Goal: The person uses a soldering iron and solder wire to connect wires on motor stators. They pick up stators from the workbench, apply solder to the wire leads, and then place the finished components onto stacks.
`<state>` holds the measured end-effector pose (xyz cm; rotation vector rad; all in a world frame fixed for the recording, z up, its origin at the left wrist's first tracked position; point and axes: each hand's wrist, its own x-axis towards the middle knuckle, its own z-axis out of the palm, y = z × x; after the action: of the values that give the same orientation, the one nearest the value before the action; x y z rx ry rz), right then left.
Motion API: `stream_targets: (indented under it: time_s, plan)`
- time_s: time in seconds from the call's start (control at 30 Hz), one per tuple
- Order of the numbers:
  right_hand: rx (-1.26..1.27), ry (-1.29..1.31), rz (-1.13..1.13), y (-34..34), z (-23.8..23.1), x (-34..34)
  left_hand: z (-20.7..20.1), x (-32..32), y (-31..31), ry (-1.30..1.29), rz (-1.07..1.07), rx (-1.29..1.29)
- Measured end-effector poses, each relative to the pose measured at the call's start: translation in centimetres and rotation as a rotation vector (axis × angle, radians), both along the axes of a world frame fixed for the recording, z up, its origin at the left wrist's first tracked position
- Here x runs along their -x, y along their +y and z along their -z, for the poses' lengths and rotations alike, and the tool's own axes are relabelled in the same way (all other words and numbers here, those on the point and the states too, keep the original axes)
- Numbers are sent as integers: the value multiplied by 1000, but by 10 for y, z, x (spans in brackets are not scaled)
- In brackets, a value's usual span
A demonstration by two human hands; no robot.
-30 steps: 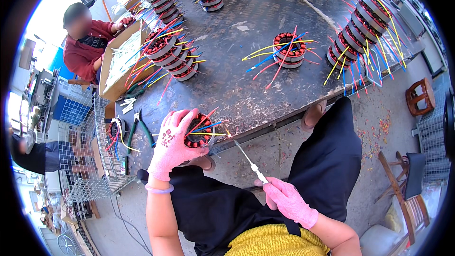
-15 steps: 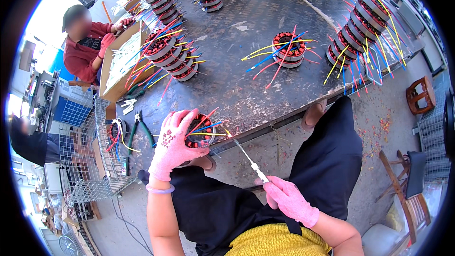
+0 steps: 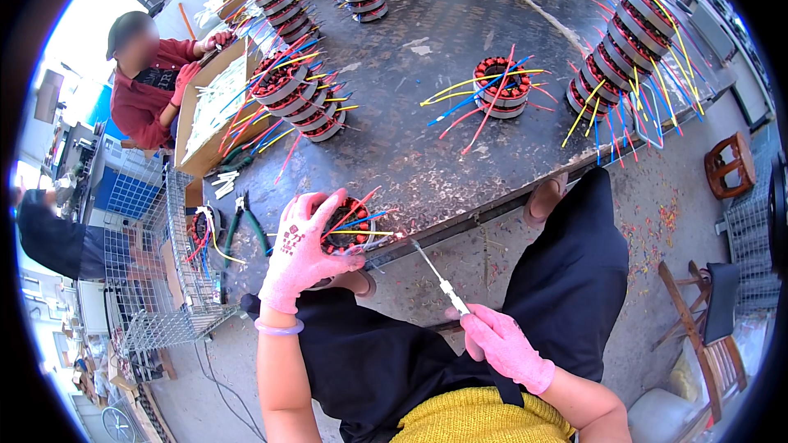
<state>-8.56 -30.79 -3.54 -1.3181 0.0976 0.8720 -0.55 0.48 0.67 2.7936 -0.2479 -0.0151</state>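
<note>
My left hand [image 3: 300, 254], in a pink glove, grips a ring-shaped motor stator [image 3: 349, 215] with red windings at the table's front edge. Red, blue and yellow wires stick out of it to the right, and a pale sleeve [image 3: 381, 233] seems to cover one wire's end. My right hand [image 3: 501, 344], also gloved, is closed round a slim white-handled tool [image 3: 447, 289] with a long thin metal shaft. Its tip points at a small bright orange glow beside the wire ends, a short gap away. Whether the glow is a flame I cannot tell.
One stator [image 3: 502, 98] stands alone on the dark table [image 3: 427, 148]. Stator stacks [image 3: 300, 102] rise at left, back and right [image 3: 616, 57]. Green-handled pliers [image 3: 246, 226], another stator [image 3: 201, 226] and a wire basket [image 3: 156, 312] lie left. A co-worker [image 3: 152, 86] sits behind a cardboard box [image 3: 193, 160].
The tool in my right hand has drawn slightly right and down, away from the wire ends. My left hand keeps its grip on the stator, nearly still.
</note>
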Motion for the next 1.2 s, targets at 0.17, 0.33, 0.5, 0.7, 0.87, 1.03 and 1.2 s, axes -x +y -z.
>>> stream_targets:
  time_s: [0.17, 0.33, 0.5, 0.7, 0.87, 1.03, 1.2]
  plan:
    - [-17, 31, -2, -2, 1, 0, 7, 1, 7, -83, 108, -25]
    - [-15, 3, -18, -1, 6, 2, 9, 1, 5, -72, 76, -30]
    - [24, -33, -48, 0, -2, 0, 15, -1, 9, -121, 103, -9]
    - [11, -25, -46, 1, 0, 1, 8, -2, 6, -90, 104, -11]
    - [-4, -7, -38, 2, 1, 2, 8, -1, 5, -95, 97, -3]
    - [23, -28, -47, 2, 0, 2, 10, -1, 8, -95, 94, -3]
    - [41, -46, -61, 1, -3, -1, 10, -2, 6, -96, 92, 0]
